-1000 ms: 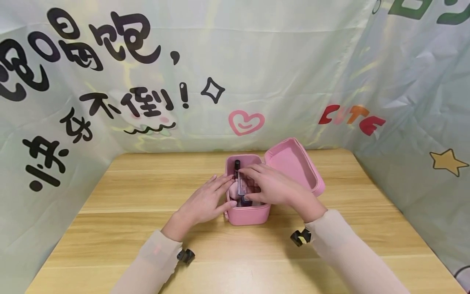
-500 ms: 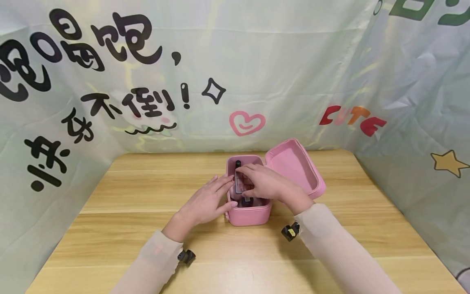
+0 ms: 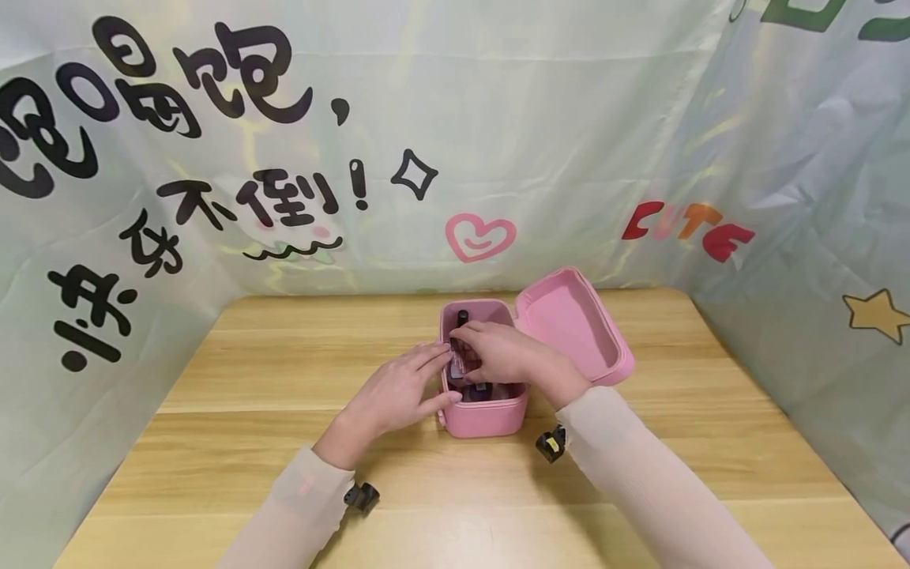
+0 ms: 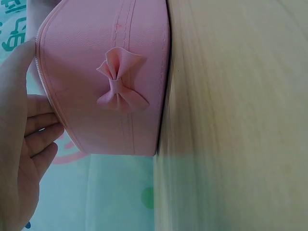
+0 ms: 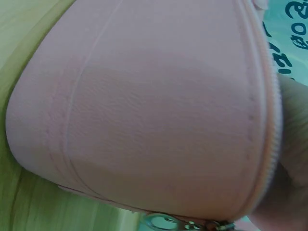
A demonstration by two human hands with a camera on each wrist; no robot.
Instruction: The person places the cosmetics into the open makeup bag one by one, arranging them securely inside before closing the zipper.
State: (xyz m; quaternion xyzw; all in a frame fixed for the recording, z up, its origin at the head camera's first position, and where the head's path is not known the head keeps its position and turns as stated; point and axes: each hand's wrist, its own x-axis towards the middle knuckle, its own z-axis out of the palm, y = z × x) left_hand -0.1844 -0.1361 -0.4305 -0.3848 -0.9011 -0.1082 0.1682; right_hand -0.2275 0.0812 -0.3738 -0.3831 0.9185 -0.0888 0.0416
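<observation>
A pink zippered case (image 3: 486, 423) stands on the table with its lid (image 3: 569, 324) folded back to the right. My right hand (image 3: 505, 352) reaches into it and pinches a clear, flat rectangular item (image 3: 457, 365) near the left wall. At the case's left rim rests my left hand (image 3: 398, 391), fingers mostly extended along the edge. Inside, a black-capped tube (image 3: 463, 318) leans at the back, and a dark bottle (image 3: 481, 392) lies near the front. Other contents are partly hidden by my right hand. The left wrist view shows a pink bow (image 4: 116, 85) on the case's side.
The wooden table (image 3: 284, 356) extends on both sides of the case. Behind it hangs a pale printed cloth (image 3: 569, 118), which also encloses the left and right sides. A metal ring (image 5: 163, 221) hangs by the case in the right wrist view.
My right hand has shifted left and slightly lower in the case, carrying the clear rectangular item toward the left wall. My left hand has stayed at the rim.
</observation>
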